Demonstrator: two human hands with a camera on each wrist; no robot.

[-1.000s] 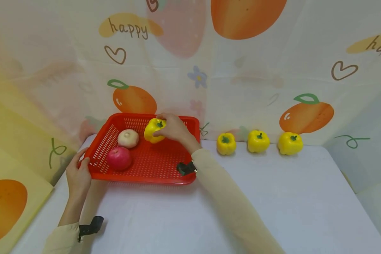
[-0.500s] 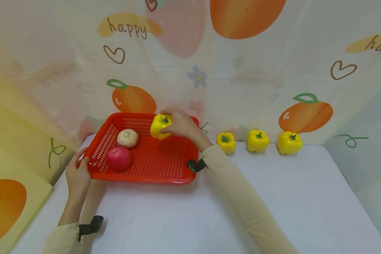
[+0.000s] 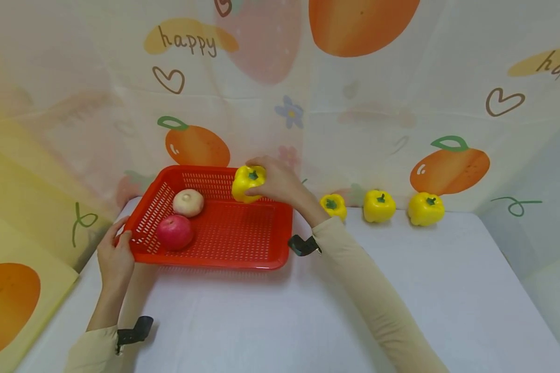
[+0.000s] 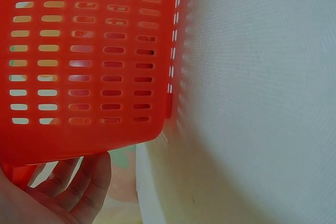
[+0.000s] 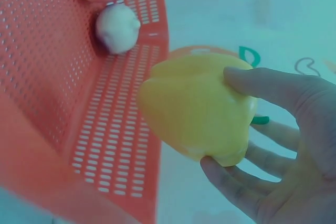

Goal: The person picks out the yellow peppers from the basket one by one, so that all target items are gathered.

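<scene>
My right hand (image 3: 280,181) grips a yellow bell pepper (image 3: 248,183) over the back right part of a red plastic basket (image 3: 280,259). In the right wrist view the thumb and fingers pinch the pepper (image 5: 194,111) near its stem end, with the basket wall beside it. My left hand (image 3: 115,254) holds the basket's left rim; the left wrist view shows its fingers (image 4: 97,187) curled under that rim. Inside the basket lie a white bulb-like vegetable (image 3: 188,202) and, in front of it, a round pinkish-red fruit (image 3: 175,232), both on the left side.
Three yellow bell peppers stand in a row at the back right of the white table (image 3: 401,290): a near one (image 3: 333,205) partly behind my right arm, a middle one (image 3: 379,206) and a far one (image 3: 426,209). A printed curtain (image 3: 354,124) hangs directly behind.
My right hand has moved right and slightly up with the yellow bell pepper, from low inside the basket to near its back rim. The left hand and basket have stayed in place.
</scene>
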